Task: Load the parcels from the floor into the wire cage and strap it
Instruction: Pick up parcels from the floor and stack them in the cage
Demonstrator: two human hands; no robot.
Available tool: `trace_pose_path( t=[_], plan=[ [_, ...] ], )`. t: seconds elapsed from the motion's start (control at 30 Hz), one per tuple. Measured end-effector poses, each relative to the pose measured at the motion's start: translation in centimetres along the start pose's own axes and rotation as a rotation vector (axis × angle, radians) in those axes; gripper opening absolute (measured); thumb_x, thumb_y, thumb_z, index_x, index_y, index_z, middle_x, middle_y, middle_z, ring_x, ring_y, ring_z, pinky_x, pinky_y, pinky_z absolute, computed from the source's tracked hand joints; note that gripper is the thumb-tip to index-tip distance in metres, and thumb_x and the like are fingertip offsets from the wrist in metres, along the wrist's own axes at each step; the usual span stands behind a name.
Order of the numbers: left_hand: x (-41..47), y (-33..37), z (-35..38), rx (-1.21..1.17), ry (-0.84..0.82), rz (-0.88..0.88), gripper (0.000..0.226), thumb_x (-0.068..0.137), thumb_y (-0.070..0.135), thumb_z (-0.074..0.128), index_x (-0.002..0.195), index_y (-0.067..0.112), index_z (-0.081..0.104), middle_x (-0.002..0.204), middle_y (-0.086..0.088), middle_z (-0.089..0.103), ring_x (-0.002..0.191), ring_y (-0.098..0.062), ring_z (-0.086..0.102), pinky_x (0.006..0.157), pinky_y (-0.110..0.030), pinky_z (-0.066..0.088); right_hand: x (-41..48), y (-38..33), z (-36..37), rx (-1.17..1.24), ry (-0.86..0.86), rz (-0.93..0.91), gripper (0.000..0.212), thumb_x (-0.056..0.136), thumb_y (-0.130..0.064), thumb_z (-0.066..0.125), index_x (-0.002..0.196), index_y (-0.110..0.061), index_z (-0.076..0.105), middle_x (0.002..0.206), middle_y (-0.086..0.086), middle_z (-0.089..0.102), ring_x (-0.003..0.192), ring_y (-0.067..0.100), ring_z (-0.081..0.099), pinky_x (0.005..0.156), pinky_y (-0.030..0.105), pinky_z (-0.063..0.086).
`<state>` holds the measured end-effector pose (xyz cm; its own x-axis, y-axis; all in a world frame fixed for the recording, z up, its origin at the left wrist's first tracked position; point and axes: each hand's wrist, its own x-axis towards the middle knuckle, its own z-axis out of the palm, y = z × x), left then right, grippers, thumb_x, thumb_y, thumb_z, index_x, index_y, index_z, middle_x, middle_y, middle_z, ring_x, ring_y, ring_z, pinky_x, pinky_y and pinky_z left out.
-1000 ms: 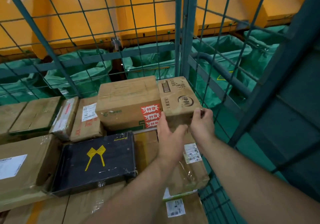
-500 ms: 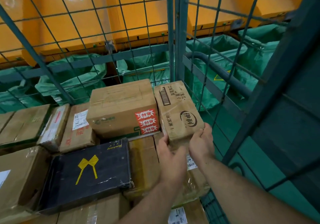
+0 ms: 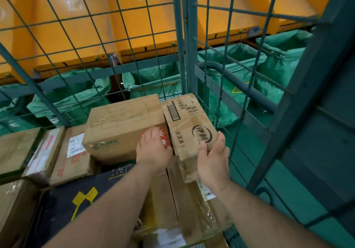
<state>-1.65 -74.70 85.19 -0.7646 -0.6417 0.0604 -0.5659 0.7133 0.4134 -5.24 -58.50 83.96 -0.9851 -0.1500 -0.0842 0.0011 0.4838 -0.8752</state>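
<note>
Inside the green wire cage point(image 3: 184, 42) a small brown carton point(image 3: 187, 124) with a round logo and a barcode lies tilted in the far right corner. My right hand point(image 3: 212, 163) grips its near right corner, thumb on top. My left hand point(image 3: 153, 149) lies flat against the front of the larger brown box point(image 3: 123, 124) beside it, over the red stickers, touching the small carton's left edge. Several other parcels fill the cage, among them a black box point(image 3: 76, 199) with a yellow bow mark.
The cage's mesh walls stand close behind and to the right of the cartons. A grey tube rail point(image 3: 236, 86) runs outside the right wall. Green sacks point(image 3: 76, 94) and orange chutes point(image 3: 96, 26) sit beyond the mesh. Taped parcels point(image 3: 192, 205) lie under my forearms.
My left hand has shifted from the small carton's near end onto the front of the larger box. The small carton now lies tilted, its near end raised, with my right hand at its corner.
</note>
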Motion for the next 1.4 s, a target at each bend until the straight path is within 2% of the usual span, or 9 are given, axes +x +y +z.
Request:
trace_pose_path(
  t=[0.07, 0.23, 0.4, 0.63, 0.8, 1.03, 1.17, 1.3, 1.4],
  plan=[
    [1.9, 0.3, -0.6, 0.09, -0.015, 0.08, 0.077, 0.092, 0.041, 0.063, 0.157, 0.021, 0.026, 0.161, -0.001, 0.034, 0.15, -0.024, 0.029, 0.125, -0.048, 0.022, 0.7, 0.7, -0.3, -0.004, -0.013, 0.016, 0.068, 0.107, -0.047, 0.035, 0.162, -0.034, -0.004, 0.157, 0.012, 0.026, 0.136, 0.032, 0.043, 0.109, 0.046, 0.044],
    [6.8, 0.6, -0.5, 0.055, -0.1, 0.147, 0.089, 0.085, 0.048, 0.071, 0.156, 0.02, 0.026, 0.159, -0.004, 0.037, 0.149, -0.027, 0.031, 0.123, -0.05, 0.026, 1.4, 0.9, 0.6, -0.064, 0.008, 0.031, 0.064, 0.109, -0.043, 0.029, 0.162, -0.04, -0.008, 0.163, 0.017, 0.017, 0.144, 0.035, 0.034, 0.115, 0.047, 0.038],
    [11.0, -0.6, -1.4, -0.087, -0.205, 0.052, 0.096, 0.068, 0.045, 0.086, 0.146, 0.032, 0.031, 0.137, -0.001, 0.059, 0.129, -0.029, 0.052, 0.116, -0.055, 0.036, 2.3, 0.8, 1.2, -0.143, 0.015, -0.01, 0.053, 0.108, -0.046, 0.023, 0.155, -0.056, 0.001, 0.142, 0.015, 0.03, 0.109, 0.03, 0.056, 0.092, 0.045, 0.054],
    [12.6, -2.7, 1.1, 0.332, -0.189, 0.242, 0.097, 0.096, 0.059, 0.052, 0.164, 0.025, -0.008, 0.172, 0.006, -0.006, 0.158, -0.017, -0.005, 0.128, -0.048, -0.002, 4.2, -1.8, 3.4, -0.183, 0.102, -0.085, 0.05, 0.107, -0.049, 0.018, 0.155, -0.039, 0.018, 0.119, 0.009, 0.033, 0.093, 0.026, 0.051, 0.082, 0.035, 0.047],
    [12.5, -3.5, 1.0, 0.357, -0.234, 0.271, 0.11, 0.087, 0.056, 0.062, 0.163, 0.024, -0.011, 0.172, 0.004, -0.013, 0.158, -0.018, -0.011, 0.127, -0.048, -0.006, 8.8, -5.5, 6.9, -0.123, 0.048, -0.013, 0.048, 0.108, -0.049, 0.022, 0.155, -0.04, 0.023, 0.128, 0.012, 0.032, 0.09, 0.03, 0.045, 0.088, 0.037, 0.039],
    [13.1, -3.6, 1.4, 0.378, -0.241, 0.288, 0.15, 0.054, 0.097, 0.06, 0.163, 0.023, -0.011, 0.172, 0.003, -0.01, 0.158, -0.021, -0.01, 0.127, -0.052, -0.004, 12.7, -7.0, 9.5, -0.195, 0.088, 0.108, 0.048, 0.109, -0.043, 0.027, 0.155, -0.032, 0.023, 0.142, 0.018, 0.029, 0.118, 0.037, 0.046, 0.103, 0.041, 0.038],
    [11.7, -3.3, 2.0, 0.427, -0.106, 0.244, 0.135, 0.066, 0.101, 0.042, 0.164, 0.021, -0.004, 0.173, 0.0, -0.003, 0.158, -0.026, -0.007, 0.123, -0.063, -0.008, 12.9, -7.2, 9.6, -0.157, 0.071, 0.108, 0.05, 0.109, -0.042, 0.027, 0.158, -0.034, 0.02, 0.149, 0.018, 0.023, 0.124, 0.039, 0.044, 0.107, 0.043, 0.035],
    [5.4, -2.6, 4.2, 0.283, 0.026, 0.147, 0.099, 0.092, 0.069, 0.046, 0.163, 0.014, 0.004, 0.172, -0.011, -0.001, 0.157, -0.03, -0.011, 0.125, -0.055, -0.011, 13.1, -6.3, 7.9, -0.151, -0.076, 0.104, 0.054, 0.109, -0.047, 0.026, 0.161, -0.04, 0.013, 0.16, 0.017, 0.017, 0.136, 0.04, 0.037, 0.116, 0.046, 0.028],
    [-0.7, -2.6, 4.6, 0.035, 0.033, 0.224, 0.084, 0.091, 0.05, 0.054, 0.161, 0.021, 0.017, 0.169, -0.005, 0.011, 0.157, -0.024, 0.0, 0.128, -0.046, -0.004, 11.5, -4.8, 6.7, 0.092, -0.14, 0.061, 0.063, 0.098, -0.064, 0.028, 0.158, -0.051, 0.014, 0.161, 0.006, 0.033, 0.14, 0.034, 0.042, 0.119, 0.051, 0.034]
  ],
)
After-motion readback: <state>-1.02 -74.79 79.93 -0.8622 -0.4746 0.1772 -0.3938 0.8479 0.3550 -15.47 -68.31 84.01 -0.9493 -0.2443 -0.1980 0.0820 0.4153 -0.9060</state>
